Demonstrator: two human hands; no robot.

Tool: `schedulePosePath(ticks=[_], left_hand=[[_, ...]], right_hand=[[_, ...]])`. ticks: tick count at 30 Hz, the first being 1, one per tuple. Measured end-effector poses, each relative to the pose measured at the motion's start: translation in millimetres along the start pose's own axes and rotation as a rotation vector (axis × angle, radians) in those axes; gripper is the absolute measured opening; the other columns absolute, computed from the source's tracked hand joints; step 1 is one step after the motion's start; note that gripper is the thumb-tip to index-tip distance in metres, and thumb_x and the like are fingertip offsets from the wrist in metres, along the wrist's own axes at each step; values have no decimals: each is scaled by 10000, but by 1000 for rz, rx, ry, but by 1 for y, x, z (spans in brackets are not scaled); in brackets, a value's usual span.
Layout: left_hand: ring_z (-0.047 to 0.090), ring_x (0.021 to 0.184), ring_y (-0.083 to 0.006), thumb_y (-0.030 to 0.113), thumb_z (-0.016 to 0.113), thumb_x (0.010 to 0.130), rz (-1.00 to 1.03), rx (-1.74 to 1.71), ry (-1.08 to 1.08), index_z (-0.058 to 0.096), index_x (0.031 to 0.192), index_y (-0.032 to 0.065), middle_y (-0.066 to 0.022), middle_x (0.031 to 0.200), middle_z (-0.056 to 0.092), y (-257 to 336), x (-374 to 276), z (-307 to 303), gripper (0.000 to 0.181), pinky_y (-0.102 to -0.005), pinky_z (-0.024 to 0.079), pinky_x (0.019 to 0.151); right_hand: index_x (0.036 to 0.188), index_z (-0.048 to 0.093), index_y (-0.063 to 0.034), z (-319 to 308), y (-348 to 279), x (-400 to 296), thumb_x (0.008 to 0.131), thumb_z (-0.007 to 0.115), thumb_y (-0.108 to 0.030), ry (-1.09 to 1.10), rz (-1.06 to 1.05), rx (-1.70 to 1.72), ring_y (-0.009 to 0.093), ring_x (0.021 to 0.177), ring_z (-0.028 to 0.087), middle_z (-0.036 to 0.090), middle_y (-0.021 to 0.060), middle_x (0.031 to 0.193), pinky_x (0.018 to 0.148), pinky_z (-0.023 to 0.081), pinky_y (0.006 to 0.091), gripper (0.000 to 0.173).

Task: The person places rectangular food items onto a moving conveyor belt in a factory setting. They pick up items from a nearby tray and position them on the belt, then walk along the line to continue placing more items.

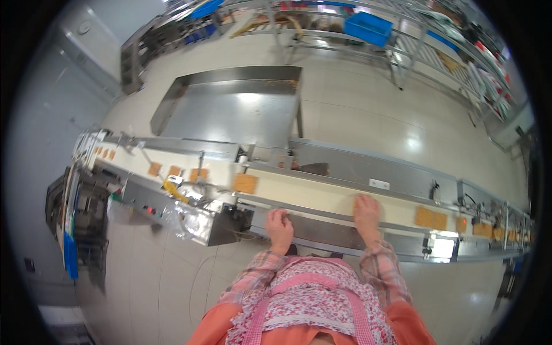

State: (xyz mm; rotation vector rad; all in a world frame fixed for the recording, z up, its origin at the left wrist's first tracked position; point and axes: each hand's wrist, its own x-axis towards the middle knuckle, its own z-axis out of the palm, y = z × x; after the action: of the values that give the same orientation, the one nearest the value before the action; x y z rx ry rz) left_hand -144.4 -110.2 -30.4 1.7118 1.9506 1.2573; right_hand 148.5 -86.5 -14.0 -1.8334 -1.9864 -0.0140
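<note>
A pale conveyor belt (306, 189) runs across in front of me, carrying flat orange-brown pieces that look like crackers or food slabs. My right hand (367, 215) reaches over the near rail onto the belt. Its fingers touch a brown piece (355, 206), mostly hidden behind the hand, so a grip cannot be made out. At the belt's near edge, my left hand (279, 226) hovers with loosely curled fingers and nothing visible in it. To its upper left lies a larger piece (246, 183). Two adjoining pieces (431, 218) lie right of my right hand.
Beyond the belt stands a stainless steel table (233, 110) with raised sides. A metal control box (172, 211) with buttons adjoins the near left side. Sensor fittings (435, 192) line the far rail at right. Farther off, a blue crate (368, 28) sits on a metal rack.
</note>
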Motion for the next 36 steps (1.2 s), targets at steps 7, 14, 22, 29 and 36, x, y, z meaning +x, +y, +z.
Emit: schedulePosePath(ticks=[7, 14, 22, 29, 36], left_hand=[[517, 1057, -345, 55, 619, 760, -118, 118, 28, 588, 1036, 62, -135, 1109, 548, -14, 8, -17, 277, -470, 403, 876], [491, 1089, -379, 146, 620, 799, -144, 232, 111, 509, 1194, 20, -178, 1146, 525, -19, 4, 7, 430, -489, 380, 922], [492, 1044, -412, 47, 583, 715, -76, 257, 119, 500, 1182, 5, -217, 1092, 534, -25, -4, 15, 476, -514, 379, 910], [514, 1032, -407, 15, 565, 704, -64, 264, 90, 505, 1170, 17, -211, 1075, 540, -23, 2, 20, 470, -492, 413, 886], [523, 993, -408, 35, 583, 719, -66, 248, 45, 503, 1194, 41, -198, 1055, 551, -32, 1, 12, 482, -500, 414, 846]], right_hand=[[1200, 568, -65, -14, 11, -16, 829, 586, -95, 116, 165, 22, 350, 1239, 438, 503, 164, 1286, 1089, 291, 490, 373], [1126, 607, -51, 0, -48, -27, 791, 603, -17, 116, 0, 317, 371, 1086, 543, 557, 178, 1180, 928, 455, 459, 337], [1002, 644, -88, 7, -72, -15, 781, 603, -81, -56, -180, 341, 314, 855, 613, 637, 117, 925, 764, 490, 422, 226], [1246, 565, -96, 34, -102, 16, 863, 605, -276, -38, -411, 173, 275, 1158, 549, 577, 112, 1260, 973, 417, 443, 425], [1052, 620, -51, -7, -27, -9, 780, 563, -155, -148, -182, 0, 289, 1058, 553, 604, 114, 1074, 937, 387, 457, 297]])
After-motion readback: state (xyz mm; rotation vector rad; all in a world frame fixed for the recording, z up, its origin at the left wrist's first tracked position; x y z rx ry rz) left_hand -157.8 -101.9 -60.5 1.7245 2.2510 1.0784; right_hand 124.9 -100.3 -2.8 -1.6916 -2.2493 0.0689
